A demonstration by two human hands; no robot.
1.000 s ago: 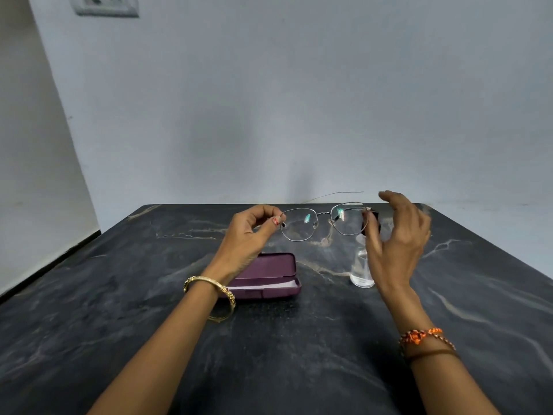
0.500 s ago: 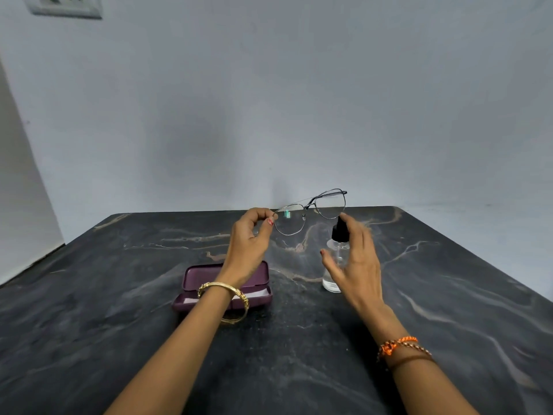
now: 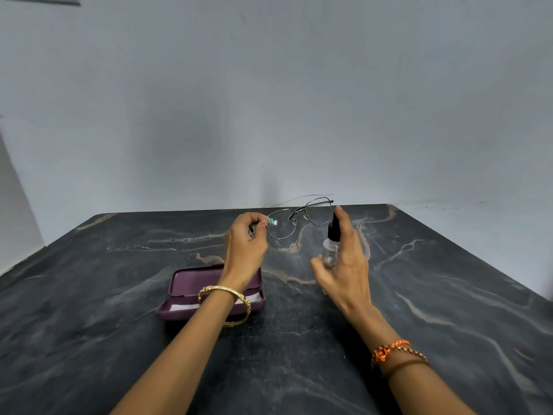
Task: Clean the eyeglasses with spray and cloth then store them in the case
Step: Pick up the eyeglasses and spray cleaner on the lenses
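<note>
Pinching the eyeglasses [image 3: 299, 218] in left-hand fingers [image 3: 261, 220], right hand [image 3: 344, 265] curls round the spray bottle [image 3: 331, 244].

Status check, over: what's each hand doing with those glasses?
Left hand pinches eyeglasses aloft. Right hand wraps spray bottle. Case open. Nothing in the way.

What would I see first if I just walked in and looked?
First you'd see the eyeglasses held up over the dark table, pinched at one end by the left hand. Just to their right, the right hand is wrapped around a small clear spray bottle with a black top. Under the left wrist sits an open purple case.
</note>
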